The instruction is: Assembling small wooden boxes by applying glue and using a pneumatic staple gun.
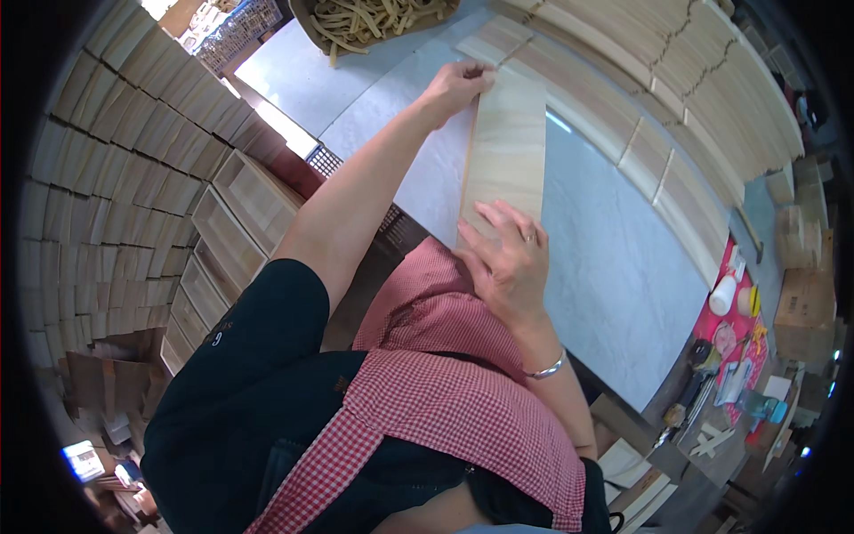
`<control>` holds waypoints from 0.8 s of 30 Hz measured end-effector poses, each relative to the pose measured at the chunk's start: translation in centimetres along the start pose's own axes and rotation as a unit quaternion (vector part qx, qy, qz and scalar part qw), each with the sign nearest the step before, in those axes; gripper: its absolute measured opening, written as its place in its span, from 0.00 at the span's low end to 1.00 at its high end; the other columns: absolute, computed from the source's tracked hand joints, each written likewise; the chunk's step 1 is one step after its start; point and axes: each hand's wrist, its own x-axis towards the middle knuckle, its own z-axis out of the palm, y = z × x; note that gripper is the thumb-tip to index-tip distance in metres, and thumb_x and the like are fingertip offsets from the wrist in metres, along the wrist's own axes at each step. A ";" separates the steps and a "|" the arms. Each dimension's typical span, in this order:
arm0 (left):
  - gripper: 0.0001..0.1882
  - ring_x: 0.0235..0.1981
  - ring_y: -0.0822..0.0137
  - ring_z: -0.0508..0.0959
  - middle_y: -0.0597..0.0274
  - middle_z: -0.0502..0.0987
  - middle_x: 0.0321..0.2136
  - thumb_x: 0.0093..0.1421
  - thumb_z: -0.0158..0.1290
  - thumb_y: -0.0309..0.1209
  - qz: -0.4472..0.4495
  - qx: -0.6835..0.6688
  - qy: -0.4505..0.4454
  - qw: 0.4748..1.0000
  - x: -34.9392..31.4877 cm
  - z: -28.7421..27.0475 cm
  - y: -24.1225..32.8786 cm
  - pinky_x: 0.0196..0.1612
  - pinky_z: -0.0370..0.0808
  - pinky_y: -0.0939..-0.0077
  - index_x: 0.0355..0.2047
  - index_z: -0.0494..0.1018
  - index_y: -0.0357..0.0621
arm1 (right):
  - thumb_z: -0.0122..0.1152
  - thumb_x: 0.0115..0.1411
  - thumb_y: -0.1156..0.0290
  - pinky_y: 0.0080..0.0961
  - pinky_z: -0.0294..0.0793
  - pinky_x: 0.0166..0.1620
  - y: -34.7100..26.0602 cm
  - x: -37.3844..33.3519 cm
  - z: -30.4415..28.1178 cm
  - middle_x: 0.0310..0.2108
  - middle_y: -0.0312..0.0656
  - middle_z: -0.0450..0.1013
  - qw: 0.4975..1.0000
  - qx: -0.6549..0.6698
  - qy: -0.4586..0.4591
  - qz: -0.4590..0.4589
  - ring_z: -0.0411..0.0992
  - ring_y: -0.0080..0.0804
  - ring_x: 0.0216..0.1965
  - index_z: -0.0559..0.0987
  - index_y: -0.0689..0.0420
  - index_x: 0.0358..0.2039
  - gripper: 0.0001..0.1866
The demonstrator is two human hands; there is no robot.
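A pale, flat wooden board (511,147) lies lengthwise on the grey-white marbled tabletop (614,240). A thin, darker line runs along its left edge. My left hand (458,89) is at the board's far left corner, its fingers curled and pinched together against the edge. Whether a thin strip is also between those fingers cannot be made out. At the near end, my right hand (505,258) rests on the board with its fingers spread over the surface and the thumb by the near left corner.
A box of loose wooden strips (378,22) stands at the far left of the table. Rows of stacked boards (623,80) line the far right side. Open wooden boxes (227,240) and a wall of stacked pieces (116,160) are left. Bottles (725,294) and tools lie right.
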 end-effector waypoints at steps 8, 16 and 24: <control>0.18 0.43 0.64 0.77 0.57 0.79 0.43 0.63 0.56 0.34 0.068 -0.005 -0.046 0.997 1.6 -0.9 -0.5 0.48 0.74 0.75 0.50 0.77 0.37 | 0.72 0.50 0.69 0.34 0.66 0.62 2.3 -0.7 -3.6 0.56 0.39 0.73 0.984 0.161 0.045 0.067 0.69 0.38 0.56 0.80 0.54 0.53 0.27; 0.17 0.40 0.69 0.77 0.59 0.79 0.42 0.66 0.54 0.32 0.013 -0.048 -0.076 0.996 2.0 -1.0 -1.5 0.45 0.74 0.79 0.51 0.77 0.35 | 0.73 0.51 0.78 0.29 0.75 0.54 3.9 -6.2 -3.6 0.50 0.43 0.77 0.956 0.220 0.072 0.178 0.75 0.36 0.47 0.80 0.60 0.52 0.26; 0.17 0.40 0.70 0.76 0.59 0.79 0.41 0.67 0.53 0.32 0.040 -0.053 -0.070 0.995 0.8 -0.3 -0.3 0.45 0.73 0.80 0.52 0.77 0.36 | 0.71 0.53 0.82 0.23 0.80 0.45 4.6 -6.1 -1.9 0.42 0.43 0.80 0.942 0.255 0.115 0.185 0.78 0.32 0.37 0.81 0.62 0.49 0.21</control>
